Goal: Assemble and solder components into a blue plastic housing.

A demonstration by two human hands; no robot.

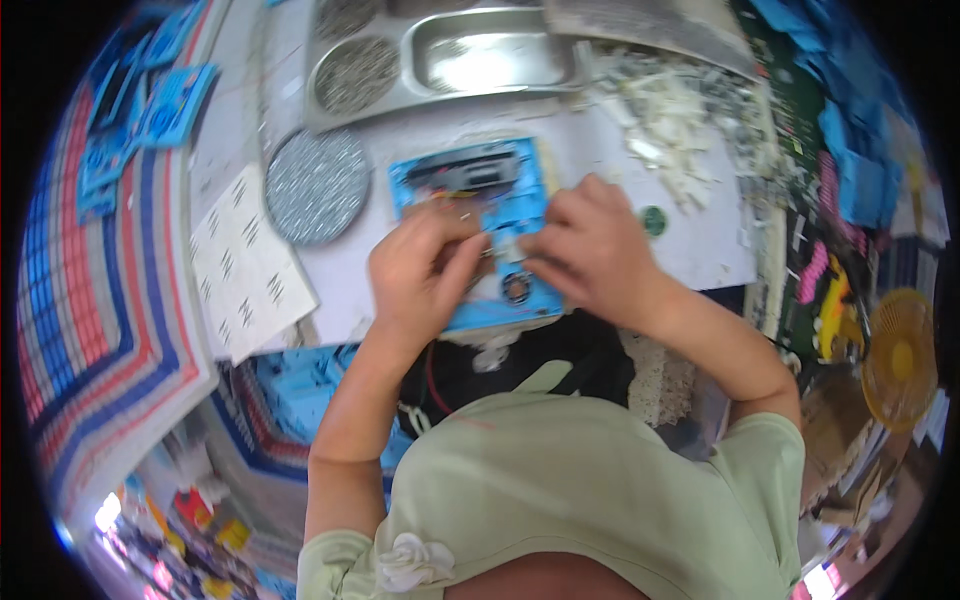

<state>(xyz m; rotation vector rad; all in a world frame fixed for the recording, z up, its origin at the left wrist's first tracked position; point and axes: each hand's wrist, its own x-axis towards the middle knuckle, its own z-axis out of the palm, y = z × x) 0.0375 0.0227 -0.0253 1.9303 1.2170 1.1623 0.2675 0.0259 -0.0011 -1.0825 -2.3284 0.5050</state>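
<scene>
A blue plastic housing (545, 300) lies in front of me on the white worktable. In it are a dark oblong part (487, 172), thin wires, and a round dark part (516, 288) near the lower right. My left hand (425, 262) bends over the housing's left side, fingers pinched together; what they hold is hidden. From the right, my right hand (598, 250) has thumb and forefinger closed at a small white piece (508, 249) in the middle of the housing. Both hands' fingertips nearly meet there, slightly blurred.
A metal tray (490, 95) with screws in its round wells stands at the far side. A round dish of silvery bits (318, 187) and a marked white sheet (245, 265) lie left. White plastic parts (665, 130) heap at right. Blue housings (175, 105) rest on striped cloth.
</scene>
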